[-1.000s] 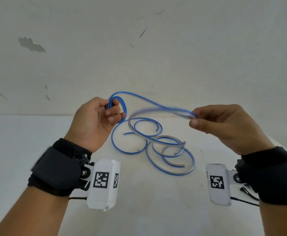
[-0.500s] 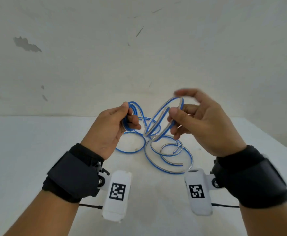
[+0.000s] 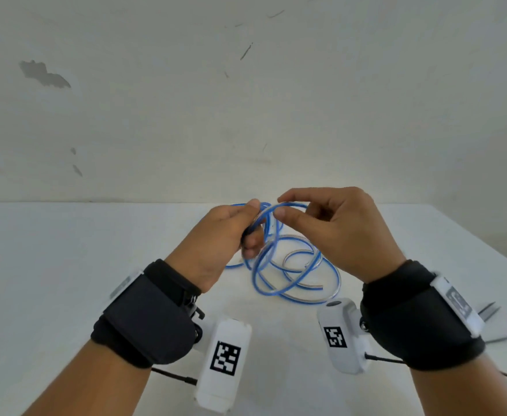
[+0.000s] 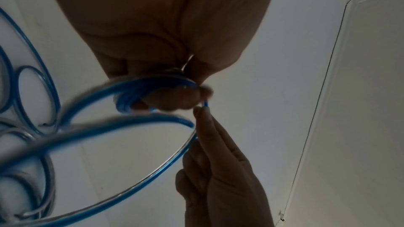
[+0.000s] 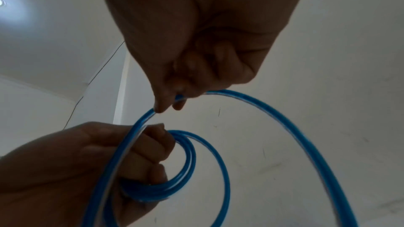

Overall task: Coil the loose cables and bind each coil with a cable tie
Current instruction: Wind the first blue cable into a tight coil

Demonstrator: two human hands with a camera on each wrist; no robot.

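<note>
A blue cable with a silvery side lies partly in loose loops on the white table [image 3: 338, 279]. My left hand [image 3: 253, 232] grips a small coil of it [image 4: 153, 84], fingers curled round the bundled turns [image 5: 181, 170]. My right hand [image 3: 279, 207] pinches a wider loop of the same cable between thumb and forefinger [image 5: 168, 103], right beside the left hand's fingertips. That loop [image 4: 170, 161] arcs down from the pinch toward the loops on the table. Both hands are held above the table, close together.
The white table [image 3: 66, 280] meets a scuffed white wall [image 3: 246, 115] behind. Its right edge runs diagonally at the far right. Thin grey pointed items [image 3: 489, 310] lie behind my right wrist; what they are is unclear.
My right hand has carried a loop of cable from the right over to the left hand. The hands, far apart a second ago, are now nearly touching.
</note>
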